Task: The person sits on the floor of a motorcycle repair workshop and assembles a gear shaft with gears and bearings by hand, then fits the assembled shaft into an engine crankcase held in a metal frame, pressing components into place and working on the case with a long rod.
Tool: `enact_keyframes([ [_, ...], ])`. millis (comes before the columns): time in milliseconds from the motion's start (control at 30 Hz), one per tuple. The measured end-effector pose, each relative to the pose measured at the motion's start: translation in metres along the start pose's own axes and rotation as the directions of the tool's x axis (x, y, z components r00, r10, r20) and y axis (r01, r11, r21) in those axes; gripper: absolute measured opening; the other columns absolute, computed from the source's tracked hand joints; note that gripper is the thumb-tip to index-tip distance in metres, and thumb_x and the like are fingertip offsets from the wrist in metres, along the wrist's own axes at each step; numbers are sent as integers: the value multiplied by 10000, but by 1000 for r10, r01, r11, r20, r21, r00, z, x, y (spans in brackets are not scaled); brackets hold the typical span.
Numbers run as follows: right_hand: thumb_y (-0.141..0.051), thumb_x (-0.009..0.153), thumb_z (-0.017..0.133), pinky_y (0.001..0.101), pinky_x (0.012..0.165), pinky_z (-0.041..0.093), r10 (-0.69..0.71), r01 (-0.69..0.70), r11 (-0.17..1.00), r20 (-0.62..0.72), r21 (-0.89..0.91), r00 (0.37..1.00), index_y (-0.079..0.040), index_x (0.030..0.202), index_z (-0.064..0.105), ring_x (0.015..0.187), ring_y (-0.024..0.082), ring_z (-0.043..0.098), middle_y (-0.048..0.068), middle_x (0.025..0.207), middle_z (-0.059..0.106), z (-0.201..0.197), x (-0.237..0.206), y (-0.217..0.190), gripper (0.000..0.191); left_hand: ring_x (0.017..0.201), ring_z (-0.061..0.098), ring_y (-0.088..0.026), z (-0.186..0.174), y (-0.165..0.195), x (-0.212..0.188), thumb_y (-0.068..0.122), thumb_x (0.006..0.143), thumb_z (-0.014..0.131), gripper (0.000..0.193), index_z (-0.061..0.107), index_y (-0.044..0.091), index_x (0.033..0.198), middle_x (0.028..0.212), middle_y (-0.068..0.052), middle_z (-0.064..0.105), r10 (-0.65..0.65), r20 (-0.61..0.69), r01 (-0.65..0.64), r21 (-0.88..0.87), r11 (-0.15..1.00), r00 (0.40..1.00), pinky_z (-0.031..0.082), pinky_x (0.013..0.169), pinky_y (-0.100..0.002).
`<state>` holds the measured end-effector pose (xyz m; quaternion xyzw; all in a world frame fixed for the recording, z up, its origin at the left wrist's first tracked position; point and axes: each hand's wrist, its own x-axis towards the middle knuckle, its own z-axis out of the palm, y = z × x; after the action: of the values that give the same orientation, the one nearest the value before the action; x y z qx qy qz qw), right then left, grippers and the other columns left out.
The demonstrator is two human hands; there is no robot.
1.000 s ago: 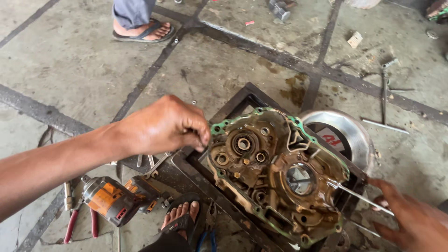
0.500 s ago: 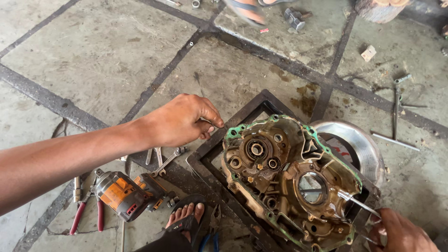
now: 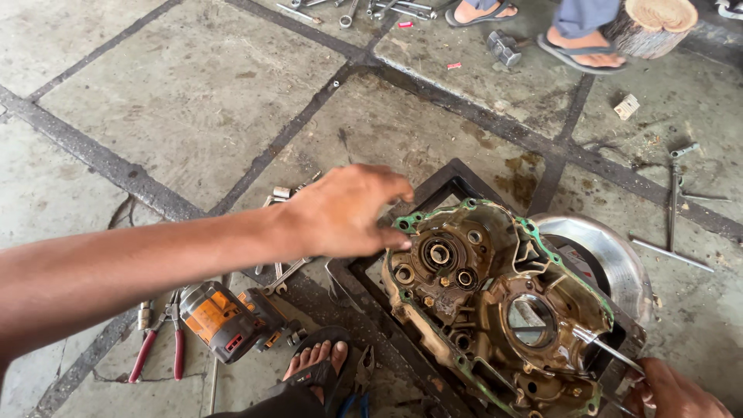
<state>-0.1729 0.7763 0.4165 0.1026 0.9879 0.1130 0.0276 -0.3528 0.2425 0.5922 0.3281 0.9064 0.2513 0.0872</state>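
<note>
An oily, brown-stained engine case lies open side up in a dark square tray on the concrete floor. A torn green gasket follows its rim, and the inside shows round bearing seats, small bolt holes and one large round opening toward the lower right. Behind it, touching or nearly so, sits a shiny metal disc.

The left hand comes in from the left on a long bare forearm, palm down, fingers loosely spread and slightly curled — the fingertips reach the case's upper-left edge by the gasket. It grips nothing that can be seen. The right hand shows only partly at the bottom right corner; its fingers are closed around a thin metal tool whose tip rests inside the case near the large opening.

Left of the tray lie an orange power drill, red-handled pliers and a few wrenches — a sandalled foot sits just beside them.
</note>
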Motion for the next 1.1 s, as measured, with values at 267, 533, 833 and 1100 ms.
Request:
enact_keyframes([
  [267,-192,817,783,355,885,661,-3,2,1000,71,24,998,-165,1232,683,874,163,815,43,952,795,-19,2,-15,428,653,694,-213,14,25,9,-143,781,538,191,690,-28,794,1017,-170,666,170,58,-179,370,911,984,545,482,-338],
  [533,-295,739,847,326,1000,634,58,-42,997,258,-65,964,-222,1356,591,1000,140,800,-18,989,795,-33,2,-19,672,725,737,-248,15,-2,17,-6,894,607,93,692,7,930,946,-155,715,19,-3,-19,74,997,1000,601,618,-337],
  [833,-316,737,845,338,997,626,63,-56,998,278,-34,959,-234,1408,557,1030,155,786,-10,1007,781,-47,1,-28,735,732,723,-269,12,5,19,175,893,700,260,678,20,1101,888,-123,695,115,-95,-98,160,982,989,630,639,-378],
  [1100,-300,761,830,335,1014,625,91,-85,996,307,-33,947,-235,1402,563,1040,146,787,-9,1009,782,-52,0,-34,697,543,573,-127,16,12,22,129,955,638,147,620,-5,900,738,-81,607,-22,163,-23,269,963,986,554,470,-260],
])
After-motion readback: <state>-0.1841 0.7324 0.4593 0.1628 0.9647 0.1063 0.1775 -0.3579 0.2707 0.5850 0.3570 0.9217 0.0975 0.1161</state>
